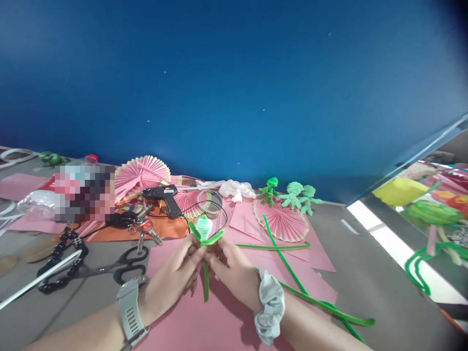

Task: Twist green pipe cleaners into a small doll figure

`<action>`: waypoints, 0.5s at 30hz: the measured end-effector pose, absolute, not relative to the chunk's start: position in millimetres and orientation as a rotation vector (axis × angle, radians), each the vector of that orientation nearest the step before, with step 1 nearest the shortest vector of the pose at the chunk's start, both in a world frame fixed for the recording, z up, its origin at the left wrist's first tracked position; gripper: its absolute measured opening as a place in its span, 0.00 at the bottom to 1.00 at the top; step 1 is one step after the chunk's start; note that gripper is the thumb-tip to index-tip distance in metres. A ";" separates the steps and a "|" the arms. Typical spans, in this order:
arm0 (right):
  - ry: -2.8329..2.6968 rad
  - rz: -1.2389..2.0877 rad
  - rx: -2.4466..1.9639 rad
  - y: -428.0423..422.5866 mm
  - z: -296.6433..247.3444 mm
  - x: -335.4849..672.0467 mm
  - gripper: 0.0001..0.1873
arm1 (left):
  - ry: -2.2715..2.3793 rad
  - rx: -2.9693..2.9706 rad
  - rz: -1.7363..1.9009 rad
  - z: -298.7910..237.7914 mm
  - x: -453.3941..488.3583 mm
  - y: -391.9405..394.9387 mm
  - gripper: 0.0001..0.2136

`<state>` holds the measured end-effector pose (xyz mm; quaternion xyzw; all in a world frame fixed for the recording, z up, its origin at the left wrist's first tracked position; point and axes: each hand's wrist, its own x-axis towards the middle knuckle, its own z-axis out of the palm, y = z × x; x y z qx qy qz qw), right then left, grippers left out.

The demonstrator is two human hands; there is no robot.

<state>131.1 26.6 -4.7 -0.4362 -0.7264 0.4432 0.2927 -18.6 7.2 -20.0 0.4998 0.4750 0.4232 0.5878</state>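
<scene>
Both hands meet over a pink paper sheet (204,321) and pinch a small pipe-cleaner flower (204,229), which has a pale mint head, green leaves and a green stem hanging down. My left hand (174,278), with a grey watch on its wrist, is closed on the stem just under the leaves. My right hand (234,270), a grey scrunchie round its wrist, grips the same stem from the right. The fingertips of the two hands touch.
Loose green pipe cleaners (288,273) lie to the right. Finished green flowers (292,195) and pink paper fans (281,222) sit behind. A black glue gun (164,195), keys (141,226), scissors (117,265) and black beads (60,258) lie at left. A blue wall rises behind.
</scene>
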 end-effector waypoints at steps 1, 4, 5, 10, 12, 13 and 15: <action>-2.002 1.144 -1.192 27.3 6.3 135.6 0.08 | 1.105 1.156 0.970 -23.0 -19.0 9.1 0.08; -2.340 0.840 -1.314 32.7 43.2 155.5 0.07 | 1.141 1.208 1.016 -25.7 -21.0 14.6 0.10; -2.436 0.666 -1.388 35.7 52.5 162.7 0.06 | 1.144 1.241 1.050 -24.5 -21.7 15.6 0.10; -2.823 0.015 -1.718 48.5 51.9 181.4 0.09 | 1.012 1.218 1.009 -16.5 -19.9 13.8 0.08; -2.852 -0.017 -1.721 49.1 40.6 179.6 0.10 | 1.011 1.206 0.963 -16.3 -18.0 12.6 0.07; -2.861 -0.010 -1.707 48.6 35.8 177.8 0.11 | 1.022 1.214 0.966 -16.7 -17.3 12.4 0.07; -2.873 0.006 -1.684 47.7 29.0 174.6 0.13 | 1.030 1.235 1.007 -16.8 -17.3 12.7 0.06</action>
